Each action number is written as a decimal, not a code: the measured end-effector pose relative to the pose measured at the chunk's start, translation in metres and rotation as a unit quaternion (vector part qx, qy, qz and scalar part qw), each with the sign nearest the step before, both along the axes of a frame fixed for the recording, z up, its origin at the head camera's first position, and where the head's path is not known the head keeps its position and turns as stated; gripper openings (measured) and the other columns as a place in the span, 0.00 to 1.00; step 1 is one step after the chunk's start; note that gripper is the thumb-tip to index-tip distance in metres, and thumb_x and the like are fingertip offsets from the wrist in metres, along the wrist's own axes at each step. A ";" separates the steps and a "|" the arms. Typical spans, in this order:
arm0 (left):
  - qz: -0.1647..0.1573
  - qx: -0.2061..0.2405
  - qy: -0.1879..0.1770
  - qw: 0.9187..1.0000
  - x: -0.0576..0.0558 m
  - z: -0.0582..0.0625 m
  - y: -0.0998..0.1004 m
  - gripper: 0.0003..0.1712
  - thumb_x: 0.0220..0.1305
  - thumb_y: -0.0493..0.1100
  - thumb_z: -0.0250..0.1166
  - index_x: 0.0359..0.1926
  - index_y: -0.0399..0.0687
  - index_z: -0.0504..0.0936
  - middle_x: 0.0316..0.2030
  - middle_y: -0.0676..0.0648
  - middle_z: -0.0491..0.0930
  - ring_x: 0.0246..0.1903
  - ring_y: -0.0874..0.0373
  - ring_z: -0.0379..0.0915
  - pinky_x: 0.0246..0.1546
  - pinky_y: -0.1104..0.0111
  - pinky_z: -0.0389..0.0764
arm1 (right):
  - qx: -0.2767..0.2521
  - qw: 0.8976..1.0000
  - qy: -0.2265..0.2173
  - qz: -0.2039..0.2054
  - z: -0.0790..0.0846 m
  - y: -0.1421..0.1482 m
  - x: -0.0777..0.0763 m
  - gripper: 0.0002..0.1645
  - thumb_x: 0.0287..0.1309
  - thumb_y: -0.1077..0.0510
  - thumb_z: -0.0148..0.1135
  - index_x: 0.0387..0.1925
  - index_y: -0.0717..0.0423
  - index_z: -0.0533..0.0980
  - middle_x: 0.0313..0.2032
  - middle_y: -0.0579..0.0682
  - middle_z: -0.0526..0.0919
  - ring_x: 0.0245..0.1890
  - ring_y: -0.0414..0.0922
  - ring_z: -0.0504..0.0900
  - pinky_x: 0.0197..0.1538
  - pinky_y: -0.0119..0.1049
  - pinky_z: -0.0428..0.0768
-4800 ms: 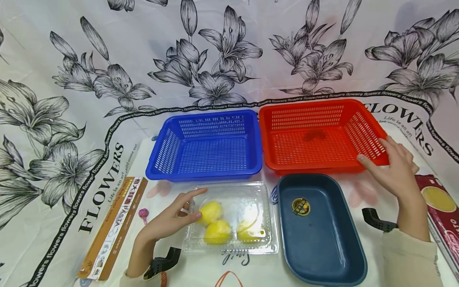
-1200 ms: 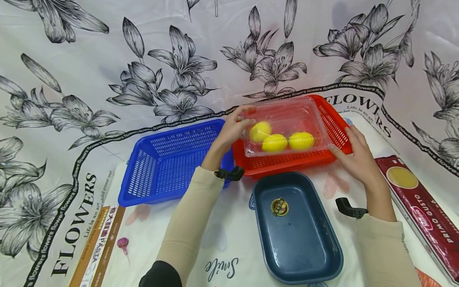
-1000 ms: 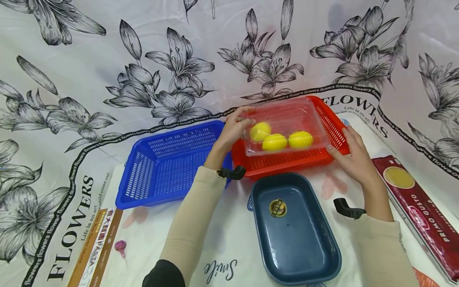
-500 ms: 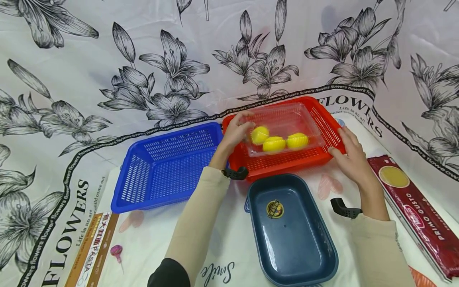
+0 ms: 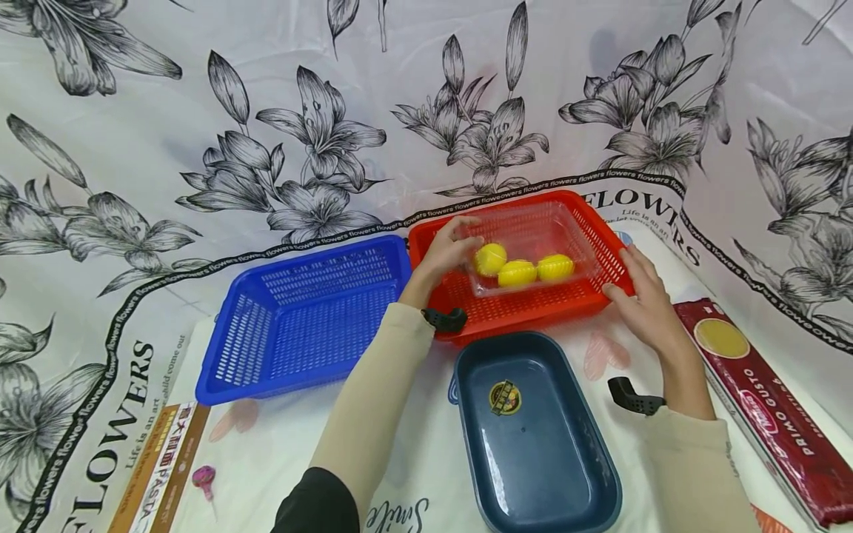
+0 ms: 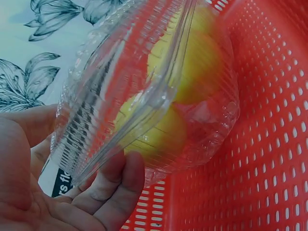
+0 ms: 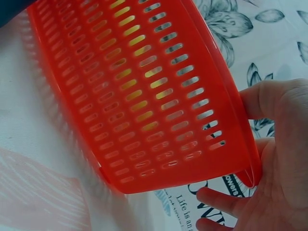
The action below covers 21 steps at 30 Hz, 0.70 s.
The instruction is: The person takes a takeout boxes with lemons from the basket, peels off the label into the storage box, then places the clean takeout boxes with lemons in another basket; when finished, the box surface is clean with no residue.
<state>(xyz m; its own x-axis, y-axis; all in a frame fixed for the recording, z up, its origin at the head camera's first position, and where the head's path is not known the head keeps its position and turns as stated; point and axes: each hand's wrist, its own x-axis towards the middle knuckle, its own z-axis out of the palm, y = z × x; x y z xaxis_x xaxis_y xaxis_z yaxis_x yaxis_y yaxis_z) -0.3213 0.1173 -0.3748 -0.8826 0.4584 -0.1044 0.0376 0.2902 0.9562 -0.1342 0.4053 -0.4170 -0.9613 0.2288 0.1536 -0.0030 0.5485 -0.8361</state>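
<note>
A clear plastic clamshell box (image 5: 533, 222) with three yellow lemon-like fruits (image 5: 517, 273) sits inside the red basket (image 5: 526, 314), slightly askew. My left hand (image 5: 448, 255) grips the box's left edge; in the left wrist view its fingers (image 6: 130, 180) curl under the edge, and the fruits (image 6: 159, 130) lie against the ridged wall. At the basket's right front corner, my right hand (image 5: 643, 300) holds the rim. The right wrist view has its thumb (image 7: 262, 98) on the outer rim of the basket (image 7: 159, 166) and the other fingers spread behind the corner.
Left of the red basket stands a blue basket (image 5: 229, 381). A dark blue tray (image 5: 533, 451) lies in front. At right is a red pasta pack (image 5: 766, 407); at left, a brown pasta box (image 5: 156, 466) and a pink lollipop (image 5: 203, 477). Flowered cloth (image 5: 300, 44) rises behind.
My left hand has carried the box of yellow fruits from the table, left of the dark tray, into the red basket, and lowered it. The right hand stays at the basket's corner.
</note>
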 end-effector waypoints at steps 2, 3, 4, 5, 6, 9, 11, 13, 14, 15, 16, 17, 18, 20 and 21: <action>-0.004 -0.005 -0.002 1.000 -0.001 -0.003 -0.001 0.25 0.73 0.46 0.62 0.68 0.56 0.72 0.40 0.43 0.77 0.17 0.56 0.71 0.28 0.65 0.84 | -0.002 1.000 -0.001 0.002 -0.001 -0.001 0.000 0.44 0.71 0.54 0.50 0.81 0.55 0.46 0.82 0.56 0.38 0.79 0.69 0.44 0.69 0.79 0.49; -0.007 -0.007 -0.002 1.000 -0.002 -0.004 -0.001 0.26 0.73 0.45 0.63 0.69 0.56 0.72 0.39 0.43 0.76 0.17 0.56 0.72 0.28 0.64 0.85 | -0.002 1.000 -0.002 0.002 -0.001 -0.002 0.001 0.44 0.71 0.55 0.50 0.81 0.55 0.46 0.82 0.57 0.38 0.79 0.68 0.44 0.69 0.79 0.49; -0.012 -0.008 -0.001 1.000 -0.003 -0.005 -0.001 0.26 0.73 0.45 0.62 0.69 0.56 0.71 0.38 0.42 0.75 0.17 0.56 0.72 0.29 0.63 0.85 | -0.002 1.000 -0.002 0.003 -0.001 -0.002 0.001 0.44 0.71 0.55 0.50 0.81 0.55 0.45 0.82 0.57 0.38 0.79 0.68 0.44 0.69 0.79 0.49; -0.017 -0.011 0.001 1.000 -0.003 -0.007 -0.001 0.27 0.73 0.45 0.62 0.70 0.55 0.71 0.37 0.42 0.74 0.17 0.56 0.73 0.30 0.61 0.86 | -0.001 1.000 -0.002 0.003 -0.001 -0.002 0.001 0.44 0.71 0.55 0.50 0.81 0.56 0.45 0.82 0.57 0.38 0.79 0.68 0.44 0.69 0.79 0.49; -0.023 -0.012 0.003 1.000 -0.004 -0.008 -0.001 0.27 0.73 0.45 0.62 0.70 0.55 0.70 0.36 0.43 0.73 0.18 0.56 0.74 0.31 0.60 0.86 | -0.001 1.000 -0.002 0.003 -0.001 -0.002 0.001 0.44 0.71 0.55 0.50 0.81 0.56 0.45 0.82 0.58 0.38 0.79 0.68 0.44 0.69 0.79 0.49; -0.036 -0.016 0.011 0.999 -0.005 -0.010 -0.001 0.28 0.73 0.44 0.62 0.71 0.54 0.69 0.35 0.43 0.72 0.19 0.55 0.75 0.36 0.54 0.87 | 0.002 1.000 -0.002 0.003 0.001 -0.001 0.001 0.44 0.71 0.55 0.50 0.81 0.56 0.45 0.82 0.58 0.39 0.79 0.67 0.44 0.71 0.78 0.47; -0.040 -0.020 0.016 0.999 -0.006 -0.011 -0.001 0.29 0.73 0.44 0.63 0.71 0.55 0.68 0.35 0.43 0.72 0.19 0.55 0.75 0.40 0.51 0.87 | 0.003 1.000 -0.003 0.003 0.002 -0.001 0.001 0.44 0.71 0.54 0.50 0.81 0.56 0.45 0.82 0.57 0.38 0.79 0.67 0.44 0.71 0.78 0.48; -0.042 -0.022 0.015 0.999 -0.006 -0.011 -0.001 0.29 0.73 0.44 0.63 0.72 0.55 0.68 0.35 0.43 0.72 0.20 0.54 0.75 0.43 0.48 0.86 | 0.003 1.000 -0.003 0.004 0.003 -0.001 0.001 0.44 0.72 0.54 0.50 0.81 0.56 0.45 0.82 0.57 0.38 0.79 0.67 0.44 0.71 0.78 0.48; -0.043 -0.025 0.014 0.999 -0.006 -0.012 -0.001 0.29 0.73 0.45 0.63 0.72 0.55 0.68 0.35 0.43 0.72 0.20 0.54 0.75 0.44 0.47 0.86 | 0.002 1.000 -0.002 0.005 0.003 -0.001 0.001 0.43 0.72 0.54 0.49 0.81 0.56 0.45 0.82 0.58 0.39 0.79 0.67 0.44 0.71 0.78 0.48; -0.044 -0.026 0.012 0.999 -0.006 -0.012 -0.001 0.30 0.73 0.45 0.63 0.72 0.56 0.68 0.35 0.43 0.72 0.21 0.54 0.75 0.45 0.45 0.85 | 0.001 1.000 -0.003 0.005 0.003 0.000 0.001 0.43 0.72 0.54 0.49 0.81 0.56 0.45 0.82 0.58 0.38 0.79 0.67 0.44 0.71 0.78 0.48; -0.045 -0.029 0.012 0.999 -0.006 -0.012 -0.001 0.30 0.72 0.45 0.64 0.72 0.56 0.67 0.35 0.43 0.72 0.21 0.54 0.75 0.46 0.45 0.85 | -0.001 1.000 -0.003 0.006 0.003 0.000 0.001 0.43 0.72 0.54 0.49 0.81 0.56 0.45 0.82 0.58 0.38 0.79 0.67 0.44 0.71 0.78 0.47; -0.045 -0.033 0.011 0.998 -0.006 -0.013 -0.001 0.30 0.72 0.46 0.64 0.72 0.56 0.67 0.35 0.43 0.72 0.21 0.54 0.75 0.47 0.45 0.84 | -0.002 1.000 -0.003 0.006 0.002 0.000 0.001 0.43 0.72 0.54 0.49 0.81 0.56 0.45 0.82 0.58 0.38 0.79 0.67 0.44 0.71 0.78 0.47; -0.046 -0.037 0.012 0.998 -0.006 -0.014 -0.001 0.31 0.72 0.46 0.64 0.72 0.56 0.67 0.34 0.43 0.72 0.21 0.54 0.76 0.47 0.44 0.84 | -0.003 1.000 -0.004 0.007 0.002 0.000 0.001 0.44 0.72 0.54 0.49 0.81 0.57 0.45 0.82 0.59 0.38 0.79 0.68 0.44 0.71 0.77 0.47; -0.047 -0.045 0.017 0.998 -0.006 -0.015 -0.001 0.31 0.72 0.47 0.64 0.72 0.56 0.67 0.34 0.44 0.72 0.22 0.54 0.76 0.47 0.45 0.84 | -0.003 1.000 -0.003 0.008 0.001 0.000 0.001 0.44 0.72 0.55 0.49 0.81 0.57 0.45 0.82 0.59 0.38 0.79 0.68 0.44 0.71 0.77 0.47; -0.048 -0.048 0.020 0.997 -0.006 -0.016 -0.001 0.31 0.72 0.47 0.64 0.72 0.55 0.67 0.34 0.44 0.73 0.22 0.54 0.76 0.46 0.45 0.83 | -0.003 1.000 -0.002 0.009 0.001 0.000 0.000 0.44 0.72 0.55 0.50 0.81 0.57 0.45 0.82 0.59 0.38 0.79 0.68 0.44 0.72 0.77 0.46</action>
<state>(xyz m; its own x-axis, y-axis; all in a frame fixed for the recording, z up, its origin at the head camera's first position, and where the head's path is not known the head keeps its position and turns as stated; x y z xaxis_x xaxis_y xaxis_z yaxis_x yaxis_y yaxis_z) -0.3271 0.1163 -0.3904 -0.8400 0.5298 -0.1174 0.1072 0.3741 0.9212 -0.1337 0.4058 -0.4164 -0.9660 0.2121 0.1476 -0.0089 0.5435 -0.8394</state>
